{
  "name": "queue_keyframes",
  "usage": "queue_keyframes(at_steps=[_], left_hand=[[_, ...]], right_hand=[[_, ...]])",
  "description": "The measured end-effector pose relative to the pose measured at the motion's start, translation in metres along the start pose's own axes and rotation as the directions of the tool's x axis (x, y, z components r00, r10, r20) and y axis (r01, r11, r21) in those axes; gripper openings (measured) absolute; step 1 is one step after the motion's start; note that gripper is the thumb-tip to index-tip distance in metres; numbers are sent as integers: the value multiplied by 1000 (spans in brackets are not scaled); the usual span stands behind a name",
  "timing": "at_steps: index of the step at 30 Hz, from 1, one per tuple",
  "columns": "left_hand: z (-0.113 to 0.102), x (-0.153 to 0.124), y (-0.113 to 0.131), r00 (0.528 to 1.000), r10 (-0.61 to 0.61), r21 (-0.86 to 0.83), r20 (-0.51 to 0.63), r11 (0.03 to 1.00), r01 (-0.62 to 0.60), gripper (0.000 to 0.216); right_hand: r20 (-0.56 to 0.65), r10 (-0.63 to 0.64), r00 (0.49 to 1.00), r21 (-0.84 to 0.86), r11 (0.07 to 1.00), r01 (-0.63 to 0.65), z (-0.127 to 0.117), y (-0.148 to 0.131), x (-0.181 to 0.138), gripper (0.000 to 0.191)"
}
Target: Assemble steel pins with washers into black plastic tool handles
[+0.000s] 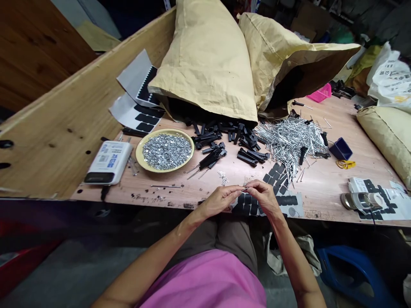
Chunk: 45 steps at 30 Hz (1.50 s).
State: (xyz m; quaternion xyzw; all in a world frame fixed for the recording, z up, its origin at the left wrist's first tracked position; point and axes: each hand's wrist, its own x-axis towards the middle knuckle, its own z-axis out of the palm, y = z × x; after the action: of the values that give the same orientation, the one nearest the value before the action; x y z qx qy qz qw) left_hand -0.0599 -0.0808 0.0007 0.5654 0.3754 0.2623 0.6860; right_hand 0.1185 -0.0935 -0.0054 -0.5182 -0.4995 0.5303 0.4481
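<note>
My left hand (pixel 221 201) and my right hand (pixel 263 196) meet at the table's front edge, fingertips pinched together. Between them is a small, thin, dark piece (pixel 245 189), too small to name. Just under the hands lies a sheet of black adhesive pads (pixel 289 200), partly covered by my fingers. A few small metal washers (pixel 222 178) are scattered beyond my left hand. Black plastic parts (pixel 212 156), some with metal rods sticking out, lie farther back. To their right spreads a heap of metal pins (pixel 292 139).
A yellow bowl (pixel 140 159) full of small washers stands left, beside a white box-shaped device (pixel 109 160). Two large paper sacks (pixel 208 60) rise at the back. A wooden board (pixel 64 119) walls the left side. Rightward are a dark blue tray (pixel 341 149) and a glass jar (pixel 361 201).
</note>
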Motion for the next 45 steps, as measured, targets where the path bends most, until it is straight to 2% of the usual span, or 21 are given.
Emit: queue_keyframes(at_steps=[5, 11, 18, 25, 28, 30, 32, 35, 40, 45], left_hand=[[-2, 2, -2, 997, 71, 145, -37, 987, -65, 32], [-5, 5, -10, 1000, 26, 132, 3, 991, -26, 35], [-6, 7, -8, 991, 131, 179, -7, 976, -128, 29], [-9, 6, -10, 984, -59, -39, 166, 997, 66, 56], [-5, 7, -9, 997, 1, -9, 71, 1000, 0, 50], [-2, 7, -8, 997, 78, 43, -23, 996, -77, 41], [-1, 8, -8, 993, 104, 62, -57, 993, -100, 38], [-2, 8, -9, 999, 51, 14, -18, 999, -51, 46], [-6, 8, -10, 999, 27, 2, 47, 1000, -27, 54], [-5, 7, -9, 998, 33, 30, 49, 999, -35, 55]], right_hand=[[-9, -17, 1000, -35, 999, 16, -2, 4, -2, 23], [-9, -26, 1000, -89, 996, 25, -3, 8, -6, 23], [-122, -139, 983, -191, 975, 114, 4, 12, -11, 17], [-103, -68, 992, -44, 997, 63, 10, 12, -12, 20], [-144, -81, 986, -88, 994, 69, 13, 10, -11, 22], [-185, -133, 974, -166, 981, 103, 15, 8, -11, 20], [-197, -207, 958, -264, 953, 152, 17, 6, -13, 18], [-176, -280, 944, -338, 918, 209, 18, 3, -14, 19], [-124, -245, 961, -186, 958, 220, 14, 3, -8, 18], [-110, -323, 940, -313, 909, 276, 14, 7, -7, 20]])
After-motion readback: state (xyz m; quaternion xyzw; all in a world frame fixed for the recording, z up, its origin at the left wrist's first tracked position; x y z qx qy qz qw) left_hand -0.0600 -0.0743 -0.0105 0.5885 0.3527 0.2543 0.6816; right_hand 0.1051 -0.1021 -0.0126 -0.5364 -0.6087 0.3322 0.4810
